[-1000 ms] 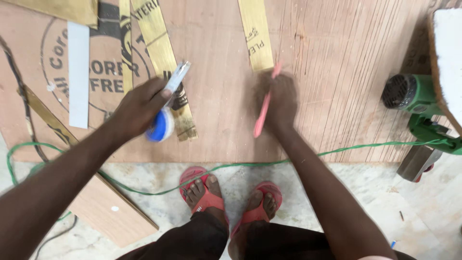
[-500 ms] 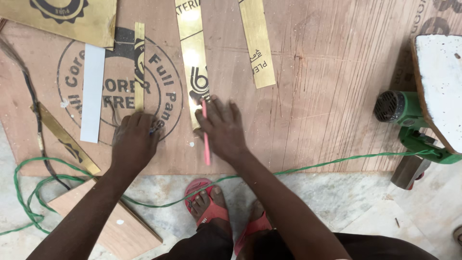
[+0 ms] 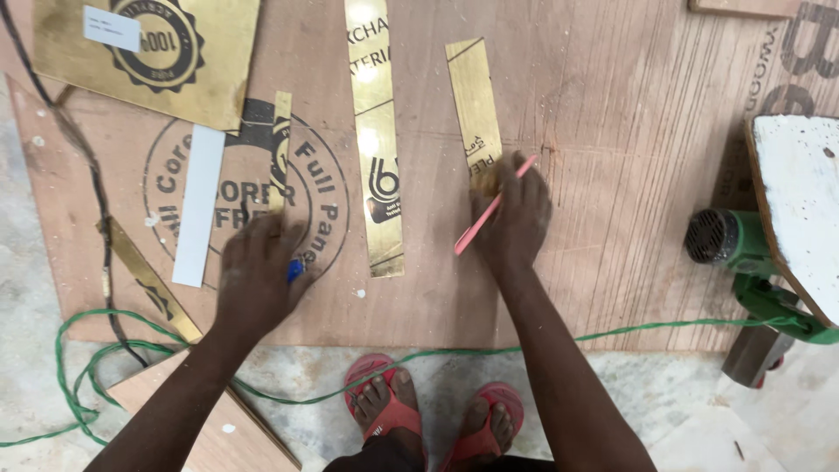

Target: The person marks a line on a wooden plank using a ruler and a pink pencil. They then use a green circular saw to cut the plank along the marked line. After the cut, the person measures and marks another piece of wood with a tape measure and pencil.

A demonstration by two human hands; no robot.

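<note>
My right hand (image 3: 517, 217) holds a pink pencil (image 3: 489, 212) and rests on the lower end of a short gold strip (image 3: 474, 105) on the plywood sheet (image 3: 612, 262). A longer gold strip with dark print (image 3: 376, 131) lies just left of it. My left hand (image 3: 258, 273) is blurred and pressed palm down on the plywood, covering a blue tape measure (image 3: 295, 269) of which only an edge shows. A narrow gold strip (image 3: 280, 144) and a white strip (image 3: 199, 205) lie above and left of that hand.
A gold sheet (image 3: 201, 79) lies at the top left and a slanted gold strip (image 3: 144, 278) at the plywood's left edge. A green power tool (image 3: 743, 253) sits under a white board (image 3: 800, 201) on the right. A green cable (image 3: 612, 334) runs past my feet in red sandals (image 3: 384, 406).
My right hand has moved with the pencil from the long gold strip's lower end to the short strip's. My left hand has brought the tape measure down flat onto the plywood.
</note>
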